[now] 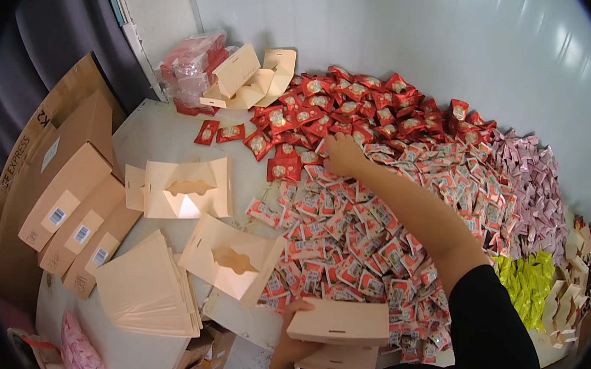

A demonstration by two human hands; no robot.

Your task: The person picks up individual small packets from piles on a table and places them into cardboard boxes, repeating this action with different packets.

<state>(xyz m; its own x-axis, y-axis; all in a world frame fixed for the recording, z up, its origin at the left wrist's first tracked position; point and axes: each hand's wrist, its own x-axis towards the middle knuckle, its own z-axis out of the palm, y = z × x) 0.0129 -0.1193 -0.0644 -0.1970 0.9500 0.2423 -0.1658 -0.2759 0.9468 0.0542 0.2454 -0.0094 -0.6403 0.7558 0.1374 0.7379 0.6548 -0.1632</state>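
Observation:
My left hand (296, 335) grips a cream folding cardboard box (338, 320) near my body. The box's slotted flaps face up, and its inside is hidden. My right hand (345, 155) reaches forward with curled fingers to where two heaps of packets meet. Behind it are red foil sachets (319, 102); under my forearm spread white-and-orange printed sachets (350, 222). A sachet edge shows beside the right fingertips, but whether they hold it is unclear. Left of the heap stand two open cream boxes, one farther off (191, 208) and one nearer (203, 252), with wavy cutouts.
Flat cream card blanks (140, 290) lie stacked on the white table (125, 355). Brown cartons (71, 206) line the left side. Pink packets (530, 188) and yellow packets (526, 285) lie right. Wrapped red packs (193, 69) stand at the back by a pale wall (391, 10).

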